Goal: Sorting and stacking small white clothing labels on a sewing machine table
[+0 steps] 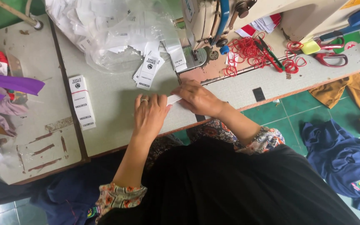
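Both hands share one grip on a small white fabric label: left hand lies palm-down, fingers spread, ring on one finger, fingertips on the label's left end; right hand covers the right end, fingers curled over it. Label lies flat on the worktop, near its front edge, directly before the person. Judgement: pressed flat from both ends to keep it from curling or sliding; whether it is being folded, cannot tell, as the right hand hides most of it. Loose white labels lie fanned just behind the hands, within short reach; a banded stack of labels sits apart to the left, squared up. Clear plastic bag of labels at the far edge, mouth toward the loose ones, probably the supply. Sewing machine stands behind the right hand, its needle plate close to the work. Red elastic bands are heaped right of the machine, with scissors and a yellow-green scraper-like tool further right. Surface: pale grey laminate, scuffed; a second panel at left, with red-brown patches where the laminate is chipped. Purple cloth at far left edge. Room: green tiled floor; dark blue garment and mustard-coloured garment lie on it at right.
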